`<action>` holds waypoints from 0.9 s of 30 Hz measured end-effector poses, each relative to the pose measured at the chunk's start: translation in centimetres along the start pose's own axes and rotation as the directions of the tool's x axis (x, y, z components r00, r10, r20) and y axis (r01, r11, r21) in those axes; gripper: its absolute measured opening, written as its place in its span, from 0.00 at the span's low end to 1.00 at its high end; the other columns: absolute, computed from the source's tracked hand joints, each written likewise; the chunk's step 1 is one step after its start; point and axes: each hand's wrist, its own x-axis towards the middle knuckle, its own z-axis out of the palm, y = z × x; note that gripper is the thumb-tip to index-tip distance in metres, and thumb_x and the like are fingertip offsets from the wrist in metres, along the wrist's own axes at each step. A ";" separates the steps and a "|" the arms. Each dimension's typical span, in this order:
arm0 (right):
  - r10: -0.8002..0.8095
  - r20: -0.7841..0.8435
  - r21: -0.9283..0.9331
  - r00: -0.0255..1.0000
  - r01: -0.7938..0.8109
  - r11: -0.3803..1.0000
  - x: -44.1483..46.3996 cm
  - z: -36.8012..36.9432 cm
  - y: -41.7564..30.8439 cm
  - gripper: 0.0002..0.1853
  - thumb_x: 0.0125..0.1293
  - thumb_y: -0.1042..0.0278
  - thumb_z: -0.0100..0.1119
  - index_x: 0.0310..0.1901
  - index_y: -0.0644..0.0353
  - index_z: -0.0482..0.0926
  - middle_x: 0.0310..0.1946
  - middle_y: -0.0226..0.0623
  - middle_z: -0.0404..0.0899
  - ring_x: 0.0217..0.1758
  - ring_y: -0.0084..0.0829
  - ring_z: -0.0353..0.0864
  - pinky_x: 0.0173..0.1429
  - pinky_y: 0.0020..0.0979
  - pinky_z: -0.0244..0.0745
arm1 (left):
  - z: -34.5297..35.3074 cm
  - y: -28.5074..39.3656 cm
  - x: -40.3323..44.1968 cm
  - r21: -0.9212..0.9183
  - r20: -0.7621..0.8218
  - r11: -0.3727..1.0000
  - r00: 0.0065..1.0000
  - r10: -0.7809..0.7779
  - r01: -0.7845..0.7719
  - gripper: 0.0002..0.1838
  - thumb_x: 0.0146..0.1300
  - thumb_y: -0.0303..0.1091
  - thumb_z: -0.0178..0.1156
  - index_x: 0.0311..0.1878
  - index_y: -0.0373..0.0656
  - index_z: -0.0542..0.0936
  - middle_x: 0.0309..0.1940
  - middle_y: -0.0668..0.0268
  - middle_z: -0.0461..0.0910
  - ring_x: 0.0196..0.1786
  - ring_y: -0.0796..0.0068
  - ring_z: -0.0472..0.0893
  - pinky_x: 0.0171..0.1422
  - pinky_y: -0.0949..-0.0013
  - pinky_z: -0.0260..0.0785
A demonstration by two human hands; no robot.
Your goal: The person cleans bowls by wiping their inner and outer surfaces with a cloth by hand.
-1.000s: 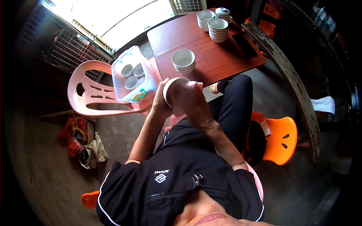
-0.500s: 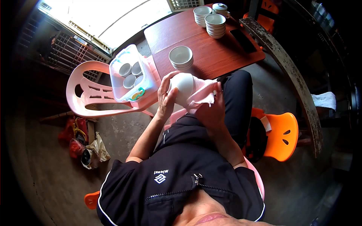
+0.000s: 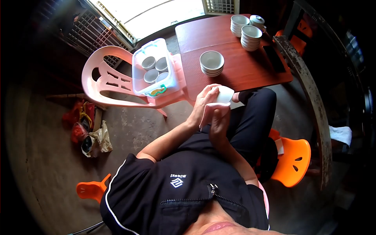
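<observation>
My left hand [image 3: 204, 102] is closed around a white bowl [image 3: 225, 94], which is tilted on its side above my lap. A folded pink cloth [image 3: 215, 106] is pressed against the near side of the bowl. Behind the cloth, my right hand [image 3: 220, 122] is closed on it, some fingers hidden. Just beyond my hands, a short stack of white bowls [image 3: 212, 64] stands on the red-brown table [image 3: 196, 84].
Taller bowl stacks [image 3: 250, 38] and a lidded white pot [image 3: 257, 21] stand at the table's far right, near a dark flat object [image 3: 274, 58]. On a pink chair [image 3: 103, 76] sits a clear plastic box [image 3: 137, 80] holding several bowls. An orange stool [image 3: 291, 162] is at right.
The bowl has turned in my left hand, and the cloth has gone from loosely spread to folded against it. My hands are closer together. The whole view has shifted.
</observation>
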 end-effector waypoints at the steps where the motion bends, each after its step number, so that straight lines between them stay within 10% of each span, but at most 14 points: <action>1: -0.141 0.079 -0.172 0.987 0.153 0.973 -0.1 -0.5 1.1 0.19 0.76 0.59 0.42 0.59 0.65 0.63 0.48 0.39 0.71 0.48 0.27 0.72 0.53 0.28 0.69 | 0.5 0.1 -0.2 0.074 -0.039 0.997 0.999 -0.031 0.034 0.19 0.70 0.43 0.50 0.56 0.39 0.72 0.45 0.63 0.76 0.48 0.74 0.76 0.53 0.71 0.70; 3: 0.030 0.049 -0.013 0.998 -0.029 0.999 0.1 -1.6 2.2 0.20 0.76 0.56 0.42 0.58 0.65 0.64 0.49 0.39 0.70 0.51 0.27 0.70 0.55 0.28 0.68 | -0.5 -1.3 0.3 0.604 0.073 0.753 0.959 0.273 -0.261 0.20 0.69 0.42 0.50 0.57 0.37 0.70 0.48 0.61 0.75 0.50 0.72 0.76 0.56 0.70 0.69; 6: 0.282 -0.177 0.310 0.943 -0.218 0.925 1.5 -1.9 0.0 0.20 0.73 0.62 0.47 0.58 0.70 0.66 0.45 0.45 0.75 0.47 0.38 0.76 0.54 0.31 0.70 | -1.3 -2.3 0.1 0.387 0.186 0.849 0.933 0.309 -0.359 0.24 0.65 0.35 0.57 0.62 0.38 0.67 0.55 0.57 0.71 0.56 0.68 0.74 0.62 0.68 0.65; 11: 0.342 0.101 0.269 0.934 -0.357 0.894 4.7 -6.8 -1.8 0.24 0.70 0.57 0.52 0.59 0.67 0.68 0.46 0.41 0.75 0.47 0.31 0.77 0.50 0.29 0.74 | -1.7 0.2 0.5 0.502 0.798 0.057 0.487 0.355 -0.863 0.47 0.37 0.34 0.78 0.65 0.46 0.66 0.64 0.51 0.61 0.67 0.46 0.63 0.71 0.50 0.56; 13: 0.590 -0.038 0.510 0.806 -0.492 0.705 5.4 -6.2 -1.9 0.23 0.68 0.62 0.55 0.59 0.67 0.68 0.48 0.45 0.74 0.46 0.36 0.78 0.49 0.32 0.75 | -0.9 0.8 0.3 0.614 0.744 0.027 0.590 0.314 -0.789 0.50 0.39 0.37 0.78 0.68 0.46 0.62 0.66 0.51 0.59 0.68 0.49 0.62 0.73 0.51 0.53; 14: 0.047 -0.127 -0.219 0.991 -0.074 0.973 4.5 -6.6 -1.4 0.21 0.68 0.66 0.54 0.59 0.67 0.68 0.48 0.49 0.73 0.46 0.42 0.77 0.50 0.36 0.75 | -0.5 0.8 -0.1 0.679 0.585 0.307 0.744 0.323 -0.668 0.49 0.43 0.38 0.76 0.69 0.46 0.60 0.67 0.52 0.59 0.68 0.52 0.63 0.72 0.53 0.54; 15: -0.428 0.190 -0.778 0.883 0.402 0.483 3.7 -7.1 -1.0 0.20 0.68 0.71 0.53 0.59 0.67 0.68 0.49 0.53 0.73 0.47 0.48 0.77 0.50 0.39 0.75 | -0.2 0.7 -0.5 0.663 0.420 0.563 0.867 0.267 -0.494 0.48 0.46 0.39 0.74 0.70 0.46 0.59 0.67 0.53 0.58 0.68 0.54 0.63 0.72 0.54 0.55; 16: -0.449 0.171 -0.616 0.877 0.451 0.646 3.9 -6.5 -0.9 0.17 0.68 0.75 0.50 0.58 0.66 0.68 0.48 0.59 0.72 0.46 0.56 0.76 0.49 0.47 0.74 | -0.7 -0.6 0.3 0.159 0.265 0.987 0.964 -0.013 -0.030 0.42 0.57 0.39 0.67 0.71 0.43 0.55 0.66 0.56 0.61 0.67 0.60 0.64 0.70 0.57 0.57; 17: -0.593 0.229 -0.694 0.772 0.557 0.457 3.6 -6.0 -0.4 0.17 0.68 0.75 0.51 0.57 0.66 0.68 0.47 0.58 0.72 0.46 0.56 0.76 0.49 0.49 0.73 | -2.0 -1.0 0.9 -0.051 0.269 0.935 0.906 -0.327 0.352 0.39 0.63 0.38 0.62 0.72 0.41 0.53 0.63 0.59 0.64 0.64 0.64 0.67 0.68 0.59 0.59; 20: -0.459 0.255 -0.615 0.851 0.509 0.601 2.8 -5.7 0.3 0.17 0.69 0.69 0.51 0.55 0.68 0.68 0.47 0.56 0.72 0.47 0.52 0.76 0.50 0.45 0.73 | -1.6 0.0 0.8 0.550 0.300 0.834 0.941 -0.154 -0.039 0.36 0.63 0.35 0.62 0.70 0.41 0.56 0.63 0.59 0.65 0.65 0.64 0.67 0.67 0.61 0.61; 22: -0.575 0.247 -0.692 0.780 0.557 0.459 3.2 -5.6 1.0 0.19 0.72 0.62 0.48 0.55 0.69 0.69 0.49 0.52 0.73 0.50 0.44 0.77 0.50 0.39 0.74 | -1.2 0.2 0.5 0.277 0.378 0.958 0.925 -0.042 -0.070 0.36 0.60 0.32 0.64 0.69 0.42 0.59 0.63 0.57 0.66 0.67 0.60 0.67 0.67 0.61 0.62; 24: -0.004 -0.130 -0.172 0.991 -0.019 0.985 3.8 -5.4 0.0 0.21 0.72 0.57 0.48 0.54 0.68 0.70 0.49 0.47 0.73 0.49 0.38 0.77 0.50 0.35 0.74 | -0.9 1.6 -0.3 0.634 0.507 0.587 0.844 0.176 -0.504 0.38 0.52 0.25 0.66 0.68 0.44 0.63 0.69 0.54 0.57 0.70 0.55 0.62 0.69 0.61 0.62; 26: 0.484 0.013 0.429 0.875 -0.442 0.788 5.2 -5.1 -3.9 0.25 0.72 0.50 0.46 0.53 0.68 0.71 0.47 0.41 0.72 0.46 0.30 0.76 0.48 0.30 0.74 | -1.4 1.9 0.0 0.674 0.699 0.188 0.699 0.151 -0.714 0.42 0.50 0.23 0.67 0.69 0.44 0.62 0.75 0.55 0.45 0.74 0.59 0.55 0.72 0.60 0.57; 27: 0.498 -0.014 0.445 0.867 -0.440 0.780 5.1 -4.9 -3.9 0.24 0.72 0.52 0.46 0.54 0.68 0.70 0.48 0.40 0.73 0.48 0.30 0.75 0.50 0.30 0.73 | -1.4 2.0 -0.1 0.650 0.667 0.348 0.727 0.165 -0.676 0.42 0.49 0.23 0.68 0.70 0.45 0.62 0.75 0.55 0.44 0.75 0.60 0.53 0.73 0.60 0.56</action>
